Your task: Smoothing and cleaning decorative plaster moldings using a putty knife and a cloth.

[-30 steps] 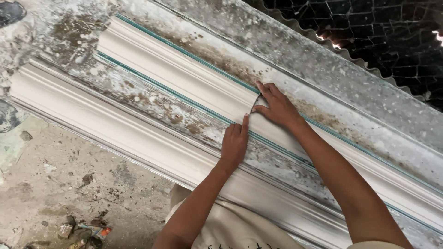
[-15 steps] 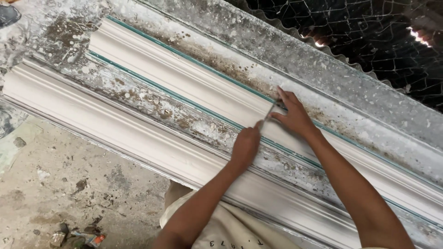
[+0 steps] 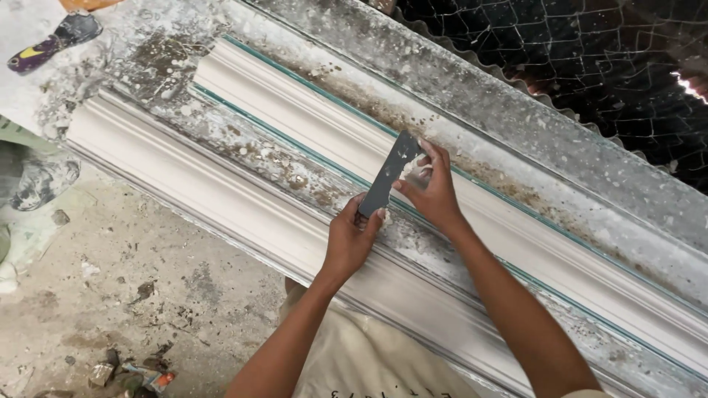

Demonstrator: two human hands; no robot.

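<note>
My left hand and my right hand together hold a thin dark grey scraper blade smeared with white plaster. The left grips its lower end, the right its upper end. The blade is lifted flat-side up over a long white plaster cornice moulding that lies in a teal-edged mould on a plaster-crusted workbench. A second white moulding runs parallel along the bench's near edge, just under my left wrist.
Black wire netting hangs behind the bench at the top right. A dusty concrete floor lies below left, with small debris at the bottom. A shoe and a grey lump show at the left.
The blade was pressed edge-on against the far moulding; now both hands have lifted it and turned its flat face up. The view has shifted right along the bench.
</note>
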